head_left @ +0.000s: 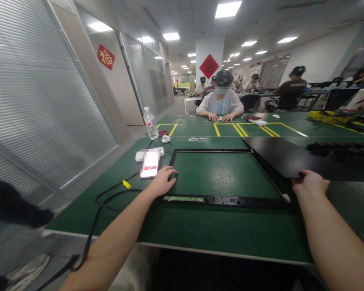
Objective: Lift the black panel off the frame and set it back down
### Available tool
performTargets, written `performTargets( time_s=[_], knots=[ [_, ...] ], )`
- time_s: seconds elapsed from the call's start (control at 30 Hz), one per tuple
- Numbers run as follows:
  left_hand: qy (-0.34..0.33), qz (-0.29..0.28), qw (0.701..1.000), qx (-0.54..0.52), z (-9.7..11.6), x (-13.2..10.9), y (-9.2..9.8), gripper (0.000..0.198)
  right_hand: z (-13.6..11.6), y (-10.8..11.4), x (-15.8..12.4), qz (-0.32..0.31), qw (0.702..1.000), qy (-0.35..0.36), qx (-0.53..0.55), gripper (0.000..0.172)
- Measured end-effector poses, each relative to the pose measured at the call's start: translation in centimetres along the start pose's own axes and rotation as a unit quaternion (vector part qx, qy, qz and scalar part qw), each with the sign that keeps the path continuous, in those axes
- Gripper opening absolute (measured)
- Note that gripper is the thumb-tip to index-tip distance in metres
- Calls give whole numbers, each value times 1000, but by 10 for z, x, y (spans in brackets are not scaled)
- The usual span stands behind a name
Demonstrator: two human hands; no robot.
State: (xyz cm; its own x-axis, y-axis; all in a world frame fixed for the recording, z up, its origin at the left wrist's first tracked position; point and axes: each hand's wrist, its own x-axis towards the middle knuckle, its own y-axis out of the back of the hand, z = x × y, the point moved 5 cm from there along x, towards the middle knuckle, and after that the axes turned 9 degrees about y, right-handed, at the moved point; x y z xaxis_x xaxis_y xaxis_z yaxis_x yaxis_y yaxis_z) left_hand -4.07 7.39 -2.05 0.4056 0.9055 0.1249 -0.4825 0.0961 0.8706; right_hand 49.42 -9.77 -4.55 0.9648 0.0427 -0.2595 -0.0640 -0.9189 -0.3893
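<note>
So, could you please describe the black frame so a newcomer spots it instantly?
Start at the near green table. The black frame lies there, the left hand at its left side. Unlike the solid dark panel in the right hand, it is a hollow rectangle with a green strip along its near side.

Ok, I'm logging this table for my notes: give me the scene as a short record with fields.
Left hand: on left side of black frame
Right hand: holding near edge of dark panel
Frame: flat on the green table
Panel: mostly right of the frame
Left of frame: lit phone; farther back, upright bottle
Across table: seated person
</note>
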Motion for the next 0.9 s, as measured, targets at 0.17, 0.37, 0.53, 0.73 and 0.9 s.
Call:
performTargets(
  time_s=[0.17, 0.37, 0.53, 0.73, 0.9],
  knots=[
    [-3, 0, 1000, -5, 0, -1, 0, 36, 0, 1, -10, 14, 999, -33, 7, 73],
    [-8, 2, 1000, -17, -1, 0, 1, 35, 0, 3, -6, 10, 998, -65, 6, 68],
    [-7, 7, 999, -35, -1, -1, 1, 34, 5, 2, 9, -9, 999, -46, -8, 69],
    [-4, -5, 1000, -24, 2, -2, 0, 35, 4, 2, 2, -11, 999, -38, -16, 71],
    [-4, 1, 999, -41, 0, -2, 0, 34, 0, -2, -4, -32, 998, -42, 35, 69]
  ],
)
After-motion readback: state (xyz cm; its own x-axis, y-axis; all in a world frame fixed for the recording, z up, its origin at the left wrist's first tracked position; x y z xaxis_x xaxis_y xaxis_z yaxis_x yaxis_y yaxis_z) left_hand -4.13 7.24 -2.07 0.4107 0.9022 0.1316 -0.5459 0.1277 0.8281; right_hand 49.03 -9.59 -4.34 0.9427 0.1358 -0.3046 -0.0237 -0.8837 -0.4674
